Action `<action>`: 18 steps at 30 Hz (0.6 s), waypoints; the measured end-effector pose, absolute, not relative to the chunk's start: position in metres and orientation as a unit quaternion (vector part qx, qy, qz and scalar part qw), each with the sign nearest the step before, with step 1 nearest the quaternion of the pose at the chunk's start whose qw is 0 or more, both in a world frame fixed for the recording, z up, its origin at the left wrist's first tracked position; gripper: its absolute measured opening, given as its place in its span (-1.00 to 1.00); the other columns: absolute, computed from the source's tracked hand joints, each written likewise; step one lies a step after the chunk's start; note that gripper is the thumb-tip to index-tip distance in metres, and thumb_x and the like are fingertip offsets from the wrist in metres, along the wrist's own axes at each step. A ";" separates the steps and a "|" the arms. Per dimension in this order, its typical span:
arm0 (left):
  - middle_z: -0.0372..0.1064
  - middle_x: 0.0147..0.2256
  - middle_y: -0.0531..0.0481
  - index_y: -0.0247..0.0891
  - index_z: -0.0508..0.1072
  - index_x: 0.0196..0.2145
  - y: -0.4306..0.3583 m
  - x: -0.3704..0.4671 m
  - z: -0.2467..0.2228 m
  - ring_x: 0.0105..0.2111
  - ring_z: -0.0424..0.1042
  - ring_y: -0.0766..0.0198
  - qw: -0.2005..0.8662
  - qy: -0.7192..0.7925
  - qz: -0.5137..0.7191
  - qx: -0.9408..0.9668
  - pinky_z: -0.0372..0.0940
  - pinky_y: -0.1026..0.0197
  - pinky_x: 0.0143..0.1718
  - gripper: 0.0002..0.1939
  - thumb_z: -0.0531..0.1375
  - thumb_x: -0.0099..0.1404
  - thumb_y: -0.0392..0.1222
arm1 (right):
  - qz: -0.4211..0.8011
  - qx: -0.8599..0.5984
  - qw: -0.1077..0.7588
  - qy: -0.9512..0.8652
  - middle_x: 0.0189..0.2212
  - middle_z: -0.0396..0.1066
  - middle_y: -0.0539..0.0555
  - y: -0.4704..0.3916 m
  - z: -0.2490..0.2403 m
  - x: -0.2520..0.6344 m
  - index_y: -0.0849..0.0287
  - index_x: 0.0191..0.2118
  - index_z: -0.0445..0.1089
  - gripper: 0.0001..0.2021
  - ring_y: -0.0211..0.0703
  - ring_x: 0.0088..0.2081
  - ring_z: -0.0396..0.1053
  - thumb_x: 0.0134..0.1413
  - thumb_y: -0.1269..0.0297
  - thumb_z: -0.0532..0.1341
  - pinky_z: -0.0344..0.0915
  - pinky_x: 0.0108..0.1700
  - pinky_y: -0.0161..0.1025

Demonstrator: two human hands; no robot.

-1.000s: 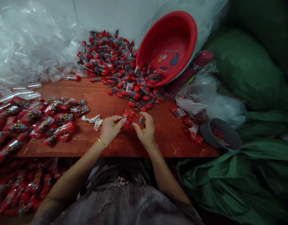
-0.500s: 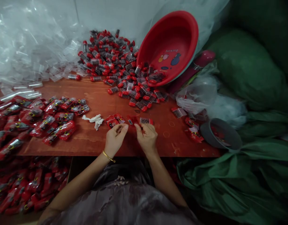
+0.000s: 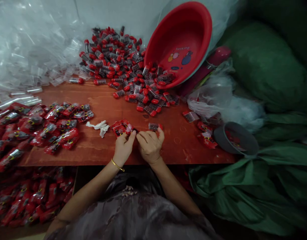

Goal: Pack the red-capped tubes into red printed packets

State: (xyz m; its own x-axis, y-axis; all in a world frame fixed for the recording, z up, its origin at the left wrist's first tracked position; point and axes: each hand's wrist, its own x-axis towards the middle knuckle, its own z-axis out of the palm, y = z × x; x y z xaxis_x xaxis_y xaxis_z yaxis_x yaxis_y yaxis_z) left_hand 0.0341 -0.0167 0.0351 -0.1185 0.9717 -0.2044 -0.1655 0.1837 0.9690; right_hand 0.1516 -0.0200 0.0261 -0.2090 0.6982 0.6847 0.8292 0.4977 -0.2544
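Near the front edge of the table, my left hand (image 3: pixel 124 144) pinches a small red printed plastic wrapper (image 3: pixel 129 128) between thumb and forefinger. My right hand (image 3: pixel 150 144) meets it from the right, its fingers bent closed at the wrapper's other side and mostly hiding it. Just behind the left fingertips lie flat red printed wrappers (image 3: pixel 118 126). Beyond my right fingers is a clear tube with a red cap and dark contents (image 3: pixel 153 126), lying on its side. A crumpled white scrap (image 3: pixel 100 127) lies left of the wrappers.
Filled red-capped tubes (image 3: pixel 113 63) are heaped at the back, spilling from a tilted red basin (image 3: pixel 177 36). Wrapped red packets (image 3: pixel 53 126) lie left, with more in a box (image 3: pixel 31 196) below. Clear empty tubes (image 3: pixel 31 43) pile back left. A grey bowl (image 3: pixel 222 136) stands right.
My right hand has moved left against my left fingertips and turned, its knuckles now up. The red wrapper that stretched between the hands is now mostly covered. The view has shifted slightly.
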 end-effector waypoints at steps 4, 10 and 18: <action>0.26 -0.62 0.11 -0.29 0.40 -0.54 -0.013 0.031 0.032 -0.56 0.22 0.38 0.591 0.520 0.545 0.287 0.16 0.30 -0.47 -0.67 0.28 0.02 0.07 | -0.054 -0.504 0.406 -0.760 -0.26 0.50 0.02 -0.022 0.023 0.153 -0.01 -0.15 0.43 -0.73 -0.14 -0.22 0.39 0.09 0.44 0.10 -0.06 0.19 0.07; 0.31 -0.61 0.10 -0.28 0.49 -0.52 -0.011 0.021 0.038 -0.56 0.24 0.34 0.566 0.524 0.423 0.475 0.12 0.28 -0.45 -0.79 0.23 0.04 -0.07 | 0.206 -0.501 0.478 -0.692 -0.13 0.42 0.17 -0.014 0.033 0.168 0.16 0.04 0.30 -0.65 -0.11 -0.17 0.40 0.14 0.27 0.08 0.34 -0.11 -0.13; 0.26 -0.68 0.11 -0.25 0.46 -0.61 -0.006 0.009 0.043 -0.63 0.16 0.38 0.499 0.543 0.309 0.601 0.01 0.31 -0.56 -0.79 0.24 0.04 -0.08 | 0.200 -0.477 0.394 -0.760 -0.46 0.52 0.03 -0.004 0.042 0.177 0.12 -0.41 0.50 -0.83 -0.18 -0.38 0.42 0.12 0.26 0.19 0.28 -0.21 -0.18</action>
State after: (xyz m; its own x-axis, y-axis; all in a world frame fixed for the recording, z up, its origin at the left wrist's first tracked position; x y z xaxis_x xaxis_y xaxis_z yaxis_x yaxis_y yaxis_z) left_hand 0.0089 -0.0055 0.0429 0.2187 0.9607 -0.1710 0.3448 0.0879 0.9346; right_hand 0.1766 -0.0038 0.0424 -0.2348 0.8826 0.4072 0.5677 0.4646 -0.6796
